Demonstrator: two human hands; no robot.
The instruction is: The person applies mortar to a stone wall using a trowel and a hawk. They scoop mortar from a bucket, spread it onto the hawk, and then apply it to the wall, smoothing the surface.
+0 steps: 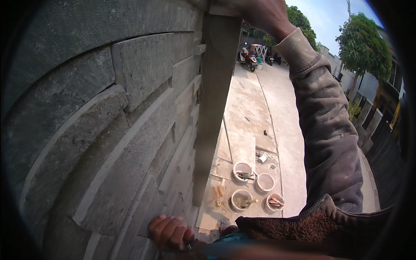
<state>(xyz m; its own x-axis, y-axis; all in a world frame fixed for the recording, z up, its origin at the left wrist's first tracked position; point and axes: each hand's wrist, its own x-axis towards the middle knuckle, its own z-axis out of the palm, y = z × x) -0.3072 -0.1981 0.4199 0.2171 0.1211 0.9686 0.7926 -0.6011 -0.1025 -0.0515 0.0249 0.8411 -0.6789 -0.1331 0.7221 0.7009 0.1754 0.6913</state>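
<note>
A wall of rough grey stone strips (143,112) fills the left side, its pieces standing out at different depths. Its smooth, plain end face (216,73) runs down the middle of the view. High up at the wall's top corner is my right hand (264,15), against a pale grey edge (224,9); its fingers are cut off or hidden, so its grip does not show. Low down, my left hand (171,232) rests against the stone with its fingers curled. What it grips, if anything, is hidden.
Far below on the paved ground stand several buckets, one with grey mortar (241,200) and one with tools (274,202). A white container (263,157) lies near them. Beyond are a parked motor scooter (248,58), a tree (363,43) and a fence on the right.
</note>
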